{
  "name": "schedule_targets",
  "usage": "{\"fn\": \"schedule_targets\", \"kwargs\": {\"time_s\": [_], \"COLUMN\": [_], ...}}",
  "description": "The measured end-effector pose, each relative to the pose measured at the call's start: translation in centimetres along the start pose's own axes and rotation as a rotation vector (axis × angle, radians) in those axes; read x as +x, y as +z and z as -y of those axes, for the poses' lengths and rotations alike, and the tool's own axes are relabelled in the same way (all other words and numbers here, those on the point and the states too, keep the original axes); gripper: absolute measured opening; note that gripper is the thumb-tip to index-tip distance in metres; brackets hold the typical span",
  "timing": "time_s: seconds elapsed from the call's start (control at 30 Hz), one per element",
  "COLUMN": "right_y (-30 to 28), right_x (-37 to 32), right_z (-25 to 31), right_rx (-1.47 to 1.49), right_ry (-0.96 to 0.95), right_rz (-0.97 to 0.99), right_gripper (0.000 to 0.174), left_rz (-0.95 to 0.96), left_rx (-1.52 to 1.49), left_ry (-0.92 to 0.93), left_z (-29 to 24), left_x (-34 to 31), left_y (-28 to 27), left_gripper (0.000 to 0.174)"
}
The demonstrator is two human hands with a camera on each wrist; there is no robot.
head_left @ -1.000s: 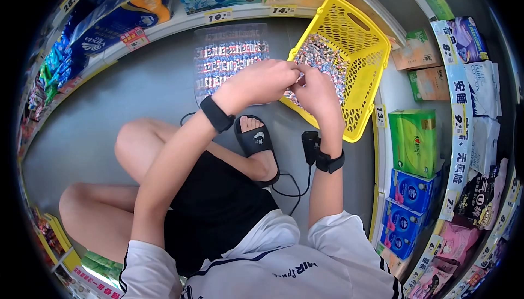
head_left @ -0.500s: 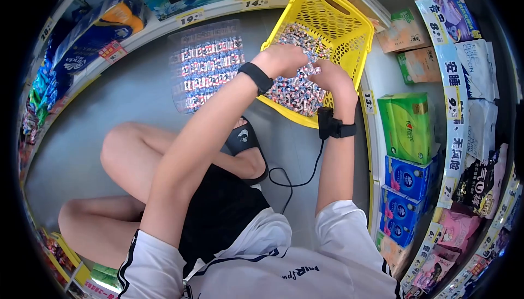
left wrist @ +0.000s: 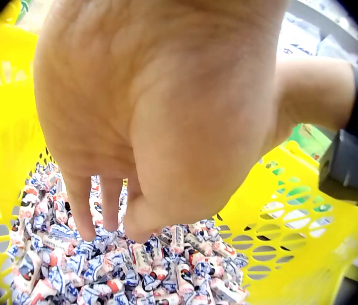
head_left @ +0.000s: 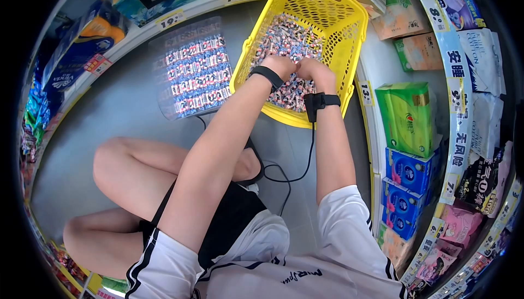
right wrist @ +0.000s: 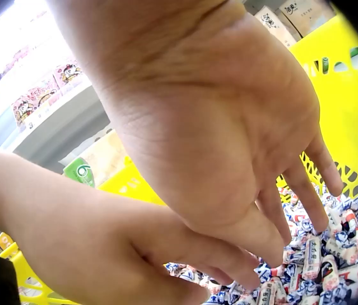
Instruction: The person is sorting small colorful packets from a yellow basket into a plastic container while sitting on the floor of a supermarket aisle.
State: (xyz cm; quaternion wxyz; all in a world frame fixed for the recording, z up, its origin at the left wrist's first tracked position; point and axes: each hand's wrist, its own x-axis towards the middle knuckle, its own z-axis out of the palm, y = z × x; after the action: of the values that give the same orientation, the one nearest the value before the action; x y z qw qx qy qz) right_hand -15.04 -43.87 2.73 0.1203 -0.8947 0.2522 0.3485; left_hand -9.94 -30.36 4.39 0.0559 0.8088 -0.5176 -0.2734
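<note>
The wrapped candies (head_left: 284, 31) lie in a loose, deep heap inside the yellow basket (head_left: 362, 26), the wrappers pointing every which way. Both my hands are down inside the basket, close together over that heap. My left hand (left wrist: 166, 114) points its fingers down among the candies, two of them fairly straight, the thumb bent in beside them; whether I pinch a candy there, I can't tell. My right hand (right wrist: 211, 127) reaches down too, three fingers slightly spread, thumb tip near the forefinger; I can't see whether anything is caught between them.

To the left of the basket, on the floor (head_left: 82, 130), sits a clear tray (head_left: 207, 25). Several neat rows (head_left: 199, 70) of the same candies are laid in it, and I make out no full row along its far end. By my reckoning a good part is set in order, while plenty remains loose. To the right of the basket, a green pack (head_left: 406, 119) stands above blue packs (head_left: 405, 169).
</note>
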Motion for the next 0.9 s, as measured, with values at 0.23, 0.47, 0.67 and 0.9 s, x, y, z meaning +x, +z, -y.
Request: {"fn": "schedule_targets", "kwargs": {"time_s": [0.23, 0.47, 0.67, 0.9], "right_y": [1.1, 0.9, -0.7, -2.2], "right_x": [0.8, 0.9, -1.3, -3.7], "right_z": [-1.1, -1.3, -1.3, -1.6], "right_rx": [0.055, 0.067, 0.071, 0.266], "right_ry": [0.019, -0.042, -0.048, -0.106], "right_rz": [0.025, 0.032, 0.007, -0.018], "right_gripper": [0.032, 0.031, 0.031, 0.022], "left_rz": [-0.171, 0.004, 0.093, 0.190], "left_rx": [0.075, 0.007, -0.085, -0.237], "left_ry": [0.062, 0.026, 0.033, 0.097], "left_z": [-0.1, -0.5, -0.2, 0.5], "left_x": [0.6, 0.6, 1.8, 1.1], "left_y": [2.5, 1.3, 1.6, -0.3], "left_gripper": [0.044, 0.048, 0.043, 0.029]}}
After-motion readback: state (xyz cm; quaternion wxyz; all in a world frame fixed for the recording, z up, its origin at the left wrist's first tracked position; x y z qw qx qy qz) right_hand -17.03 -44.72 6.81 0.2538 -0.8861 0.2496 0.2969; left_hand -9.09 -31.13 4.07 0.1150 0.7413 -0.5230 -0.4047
